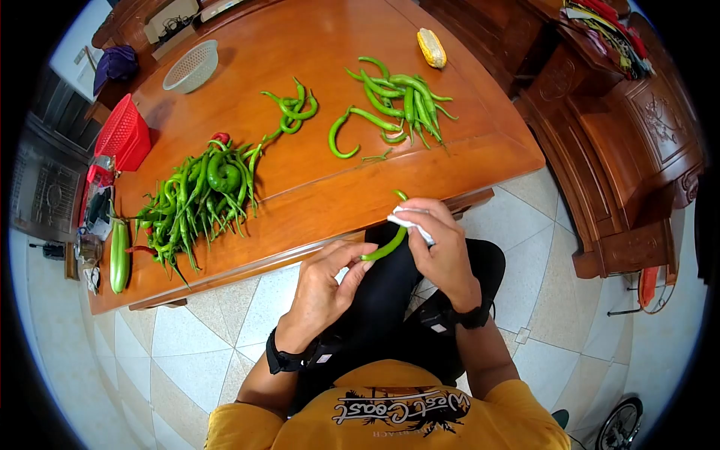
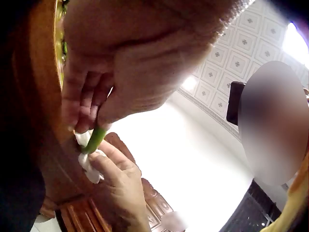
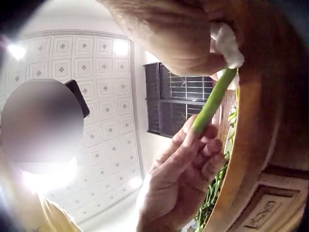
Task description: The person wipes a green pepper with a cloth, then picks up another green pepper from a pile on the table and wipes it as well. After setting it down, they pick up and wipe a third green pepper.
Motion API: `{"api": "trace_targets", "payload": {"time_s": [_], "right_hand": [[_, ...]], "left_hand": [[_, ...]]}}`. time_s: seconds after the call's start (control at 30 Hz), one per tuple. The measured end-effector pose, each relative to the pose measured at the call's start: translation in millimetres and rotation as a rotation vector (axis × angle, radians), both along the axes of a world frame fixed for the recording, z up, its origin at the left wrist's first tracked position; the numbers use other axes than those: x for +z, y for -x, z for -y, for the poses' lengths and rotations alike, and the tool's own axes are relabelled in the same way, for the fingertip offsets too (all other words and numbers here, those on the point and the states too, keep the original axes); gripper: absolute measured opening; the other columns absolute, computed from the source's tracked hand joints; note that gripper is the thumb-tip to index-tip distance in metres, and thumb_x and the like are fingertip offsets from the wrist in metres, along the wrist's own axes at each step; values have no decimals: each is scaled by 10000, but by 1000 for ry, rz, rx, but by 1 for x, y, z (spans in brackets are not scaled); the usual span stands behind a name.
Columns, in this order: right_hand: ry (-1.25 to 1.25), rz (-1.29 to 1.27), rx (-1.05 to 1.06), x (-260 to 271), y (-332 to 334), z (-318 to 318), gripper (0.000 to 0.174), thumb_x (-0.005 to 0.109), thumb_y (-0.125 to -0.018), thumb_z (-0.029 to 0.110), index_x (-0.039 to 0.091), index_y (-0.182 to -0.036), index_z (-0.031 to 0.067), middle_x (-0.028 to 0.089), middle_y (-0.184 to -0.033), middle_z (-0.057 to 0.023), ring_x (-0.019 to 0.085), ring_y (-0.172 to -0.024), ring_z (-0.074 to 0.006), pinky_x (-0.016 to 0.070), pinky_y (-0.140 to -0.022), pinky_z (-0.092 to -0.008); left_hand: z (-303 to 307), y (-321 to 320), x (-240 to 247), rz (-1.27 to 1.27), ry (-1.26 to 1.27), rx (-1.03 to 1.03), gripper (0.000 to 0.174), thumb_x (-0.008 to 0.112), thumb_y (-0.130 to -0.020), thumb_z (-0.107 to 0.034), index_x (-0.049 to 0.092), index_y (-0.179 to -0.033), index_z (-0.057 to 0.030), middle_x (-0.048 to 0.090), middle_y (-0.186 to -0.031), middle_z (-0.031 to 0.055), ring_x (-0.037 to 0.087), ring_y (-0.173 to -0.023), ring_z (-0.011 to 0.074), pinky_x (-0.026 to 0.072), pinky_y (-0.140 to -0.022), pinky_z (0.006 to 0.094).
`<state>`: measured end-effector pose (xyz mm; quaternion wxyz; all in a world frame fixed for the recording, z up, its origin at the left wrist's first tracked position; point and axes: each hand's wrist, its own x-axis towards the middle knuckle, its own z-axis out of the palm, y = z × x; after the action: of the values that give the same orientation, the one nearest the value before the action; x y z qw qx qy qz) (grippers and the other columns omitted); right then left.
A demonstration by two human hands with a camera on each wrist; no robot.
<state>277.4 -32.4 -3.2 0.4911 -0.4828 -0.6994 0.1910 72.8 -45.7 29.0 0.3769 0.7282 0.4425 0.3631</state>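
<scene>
My left hand (image 1: pixel 321 282) pinches one end of a long green chili pepper (image 1: pixel 385 250) between thumb and fingertips, over my lap just off the table's front edge. A folded white tissue (image 1: pixel 414 225) is in my right hand (image 1: pixel 444 249), which grips it against the pepper's other part; a curved tip pokes out beyond. From the right wrist view, the pepper (image 3: pixel 215 102) runs straight between both hands, with the tissue (image 3: pixel 227 46) wrapped at its upper end. Part of the pepper is hidden under the right fingers and the tissue.
On the wooden table (image 1: pixel 315 202) lie a large heap of green peppers (image 1: pixel 199 191), a smaller pile (image 1: pixel 412 105), a few loose peppers (image 1: pixel 292 109) and a corn cob (image 1: pixel 431 48). A red basket (image 1: pixel 127 135), a pale colander (image 1: pixel 191 67) and a long green vegetable (image 1: pixel 119 255) stand left.
</scene>
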Motion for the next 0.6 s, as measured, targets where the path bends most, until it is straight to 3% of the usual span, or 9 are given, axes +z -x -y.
{"api": "trace_targets", "payload": {"time_s": [0.17, 0.37, 0.53, 0.6], "right_hand": [[80, -97, 145, 15, 18, 28, 259, 603, -810, -95, 661, -1049, -13, 623, -1097, -156, 617, -1008, -317, 511, -867, -372], [61, -145, 168, 22, 30, 40, 273, 627, -821, -80, 656, -1082, -7, 617, -1125, -150, 624, -1016, -304, 524, -856, -357], [59, -80, -20, 6, 15, 23, 297, 614, -797, -93, 665, -1074, 4, 623, -1125, -155, 629, -1027, -308, 516, -873, -364], [69, -106, 34, 12, 16, 27, 294, 619, -801, -90, 663, -1078, 1, 624, -1124, -155, 632, -1026, -307, 515, -878, -360]], "left_hand": [[2, -4, -6, 39, 85, 88, 203, 729, -862, -14, 686, -1059, 4, 698, -865, 36, 639, -775, 94, 539, -742, 248], [4, -7, -9, 117, 41, 113, 193, 728, -832, 20, 666, -1015, 7, 695, -857, 68, 667, -755, 137, 546, -713, 262], [6, -6, -3, 92, 63, 103, 174, 747, -834, 12, 660, -986, 10, 687, -869, 39, 641, -793, 94, 541, -739, 248], [6, -7, -5, 109, 58, 99, 174, 746, -831, 17, 660, -982, 11, 689, -882, 46, 644, -802, 97, 541, -743, 249]]}}
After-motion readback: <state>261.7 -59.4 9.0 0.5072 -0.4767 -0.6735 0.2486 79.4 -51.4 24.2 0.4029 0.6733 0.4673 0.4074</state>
